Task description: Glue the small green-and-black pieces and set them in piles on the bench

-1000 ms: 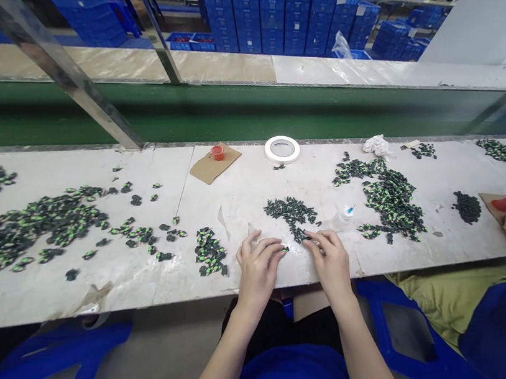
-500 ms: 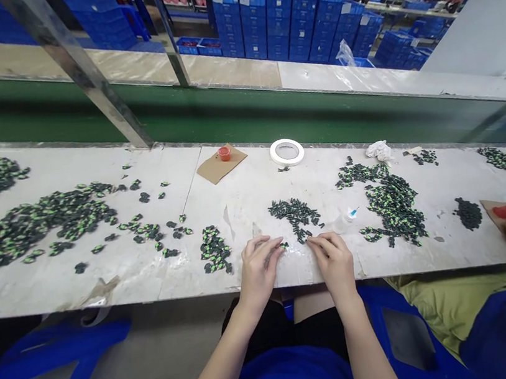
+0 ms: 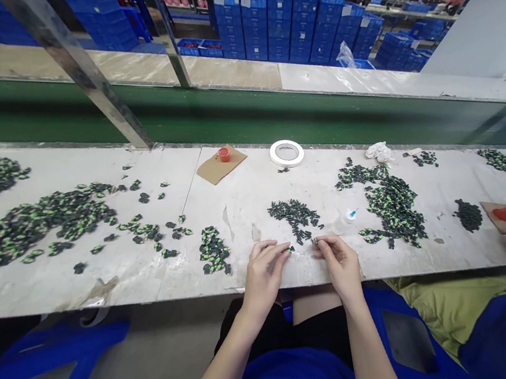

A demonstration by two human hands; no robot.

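1. Table (image 3: 244, 191): white, scuffed and hard-looking. On it, I judge my step in hand to be two-handed work with small parts; the next move calls for a light, steady pinch and careful aim.
2. Left heap (image 3: 37, 229): broad, knobbly, dark with bright green flecks, well off to my left.
3. Right heap (image 3: 393, 207): similarly flecked and lumpy, near my right side.
4. My left hand (image 3: 265, 272) pinches a flecked bit (image 3: 291, 249) at the fingertips, just above the table's near part.
5. My right hand (image 3: 342, 261) seems to pinch a dark bit (image 3: 315, 241) between thumb and finger; the two bits are apart.
6. Pile (image 3: 293, 214): short, dark, rod-like pieces, just beyond both hands.
7. Card (image 3: 213, 171): flat, brown, matte.
8. Tape (image 3: 275, 156): smooth white ring.
9. Cup (image 3: 224, 154): small, red, standing on the card.
10. Both bits: too small for me to tell their exact shape.
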